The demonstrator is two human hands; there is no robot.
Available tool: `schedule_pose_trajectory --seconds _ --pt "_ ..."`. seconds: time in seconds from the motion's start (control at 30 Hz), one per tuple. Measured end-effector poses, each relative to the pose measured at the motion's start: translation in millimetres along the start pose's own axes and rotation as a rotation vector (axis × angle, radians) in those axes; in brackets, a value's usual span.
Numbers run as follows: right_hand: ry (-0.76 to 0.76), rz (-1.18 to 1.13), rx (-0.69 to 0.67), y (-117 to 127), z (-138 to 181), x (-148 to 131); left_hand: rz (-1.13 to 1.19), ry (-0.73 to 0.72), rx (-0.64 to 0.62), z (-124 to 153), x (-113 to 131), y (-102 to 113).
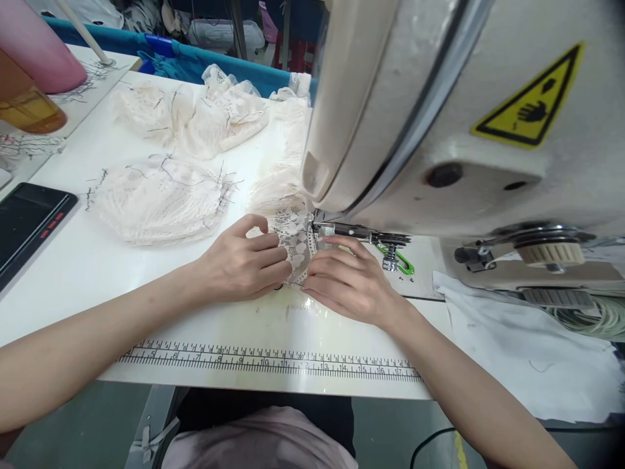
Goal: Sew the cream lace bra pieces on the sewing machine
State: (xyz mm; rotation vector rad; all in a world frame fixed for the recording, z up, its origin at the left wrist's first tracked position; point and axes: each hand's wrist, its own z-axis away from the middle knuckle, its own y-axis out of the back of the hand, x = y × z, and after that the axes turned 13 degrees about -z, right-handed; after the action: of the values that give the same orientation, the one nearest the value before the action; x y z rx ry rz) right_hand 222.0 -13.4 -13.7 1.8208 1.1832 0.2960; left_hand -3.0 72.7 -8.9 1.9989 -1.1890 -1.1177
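Observation:
A strip of cream lace fabric (293,238) lies under the needle area of a sewing machine (405,117). My left hand (249,260) is closed at the lace's left edge, fingers curled with the tips hidden beneath. On the other side, my right hand (349,280) rests with bent fingers at the lace's right edge, close to the presser foot (315,225). Its fingertips press on the lace's near end. More lace runs back from the foot along the machine's left side.
Bunches of cream lace with dark loose threads (156,198) lie to the left, others (195,120) behind. A black phone-like device (29,221) sits at far left, beside a pink thread cone (46,49). A ruler strip (273,361) lines the front edge; white cloth (527,345) lies right.

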Motion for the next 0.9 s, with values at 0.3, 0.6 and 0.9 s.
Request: schedule_pose_trajectory --seconds 0.3,0.6,0.9 --pt "-0.016 0.081 -0.049 -2.1 6.8 -1.0 0.126 0.036 -0.142 -3.6 7.7 -3.4" --pt "0.021 0.163 0.03 -7.6 -4.9 -8.5 0.134 0.032 -0.307 1.0 4.2 -10.6" --pt "0.057 0.151 0.095 -13.2 -5.7 -8.2 0.194 -0.02 -0.297 1.6 -6.8 -11.9"
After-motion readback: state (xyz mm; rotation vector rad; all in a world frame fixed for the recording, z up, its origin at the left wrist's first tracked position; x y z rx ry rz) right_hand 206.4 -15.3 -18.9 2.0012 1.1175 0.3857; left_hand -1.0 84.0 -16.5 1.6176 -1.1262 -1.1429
